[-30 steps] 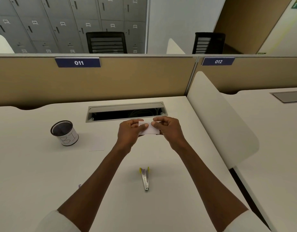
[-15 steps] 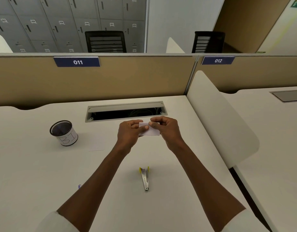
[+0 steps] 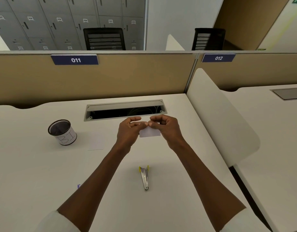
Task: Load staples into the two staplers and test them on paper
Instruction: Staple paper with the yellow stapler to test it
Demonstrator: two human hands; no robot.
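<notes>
Both hands, left hand [image 3: 129, 131] and right hand [image 3: 166, 127], pinch small white staple box [image 3: 149, 132]; likely opening it. Next: extract strip for yellow-trimmed metal stapler [image 3: 144, 177].

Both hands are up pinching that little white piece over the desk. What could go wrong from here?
The small white piece, pinched by left hand and right hand, is held near the open cable slot; if it slipped, it could fall in. The stapler lies between the forearms, so a lowered arm might knock it.
</notes>
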